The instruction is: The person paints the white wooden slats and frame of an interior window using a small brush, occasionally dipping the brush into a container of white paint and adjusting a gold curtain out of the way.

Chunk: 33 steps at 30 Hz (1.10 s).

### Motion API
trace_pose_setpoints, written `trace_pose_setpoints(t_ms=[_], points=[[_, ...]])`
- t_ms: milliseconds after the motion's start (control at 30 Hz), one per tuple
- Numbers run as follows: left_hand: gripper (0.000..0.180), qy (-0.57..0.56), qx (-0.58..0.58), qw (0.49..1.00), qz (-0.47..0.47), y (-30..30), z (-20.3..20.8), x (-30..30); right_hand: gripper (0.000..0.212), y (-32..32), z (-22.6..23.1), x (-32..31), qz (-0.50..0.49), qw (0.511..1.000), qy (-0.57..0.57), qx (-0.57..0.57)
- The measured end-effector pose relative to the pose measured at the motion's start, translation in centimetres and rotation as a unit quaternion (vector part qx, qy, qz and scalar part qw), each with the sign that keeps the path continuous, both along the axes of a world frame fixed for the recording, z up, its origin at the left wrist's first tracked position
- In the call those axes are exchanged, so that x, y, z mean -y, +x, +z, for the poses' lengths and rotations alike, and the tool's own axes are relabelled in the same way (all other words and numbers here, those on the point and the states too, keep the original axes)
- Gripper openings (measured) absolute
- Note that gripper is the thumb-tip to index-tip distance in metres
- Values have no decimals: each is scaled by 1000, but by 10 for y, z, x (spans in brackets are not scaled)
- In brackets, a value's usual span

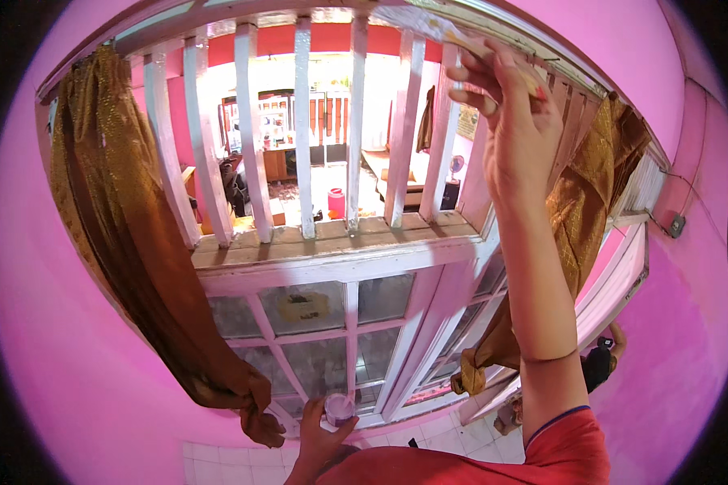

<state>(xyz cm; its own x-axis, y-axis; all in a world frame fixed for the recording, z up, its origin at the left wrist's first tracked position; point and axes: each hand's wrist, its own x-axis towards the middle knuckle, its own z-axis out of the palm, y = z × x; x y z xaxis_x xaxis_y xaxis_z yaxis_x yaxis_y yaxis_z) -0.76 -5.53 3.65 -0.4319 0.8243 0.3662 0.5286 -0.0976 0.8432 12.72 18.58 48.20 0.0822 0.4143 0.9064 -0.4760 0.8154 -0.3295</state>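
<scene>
My right hand point(519, 121) is raised high with its fingers closed round a paintbrush point(459, 39). The brush's pale head is smeared by motion and lies at the top rail point(283, 19) of the white window frame; I cannot tell whether it touches. Low down, my left hand point(319, 440) grips a small round tub point(339, 410) with whitish stuff inside and a pale stick-like thing at its rim. Below the rail stand several upright white wooden bars point(302, 129), shiny in places. Their feet rest on a wooden sill point(332, 249).
Brown curtains hang at both sides, the left one point(129, 218) knotted low, the right one point(578, 210) near my forearm. Glass panes point(315, 364) lie under the sill. A person point(600, 364) is at the lower right. Beyond the bars is a room with a red container point(336, 202).
</scene>
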Motion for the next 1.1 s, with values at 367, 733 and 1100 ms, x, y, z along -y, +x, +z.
trace_pose_setpoints(t_ms=[367, 733, 1100], points=[[68, 3, -8, 1000, 25, 3, 0, 2, 32, 24, -18, -27, -82, 992, 33, -90], [65, -6, -10, 1000, 9, 0, 4, -1, 49, -2, -28, -57, -524, 802, 287, 14], [67, -27, 17, 999, 15, -2, -1, 2, 47, 17, -24, -49, -536, 774, 330, 69]])
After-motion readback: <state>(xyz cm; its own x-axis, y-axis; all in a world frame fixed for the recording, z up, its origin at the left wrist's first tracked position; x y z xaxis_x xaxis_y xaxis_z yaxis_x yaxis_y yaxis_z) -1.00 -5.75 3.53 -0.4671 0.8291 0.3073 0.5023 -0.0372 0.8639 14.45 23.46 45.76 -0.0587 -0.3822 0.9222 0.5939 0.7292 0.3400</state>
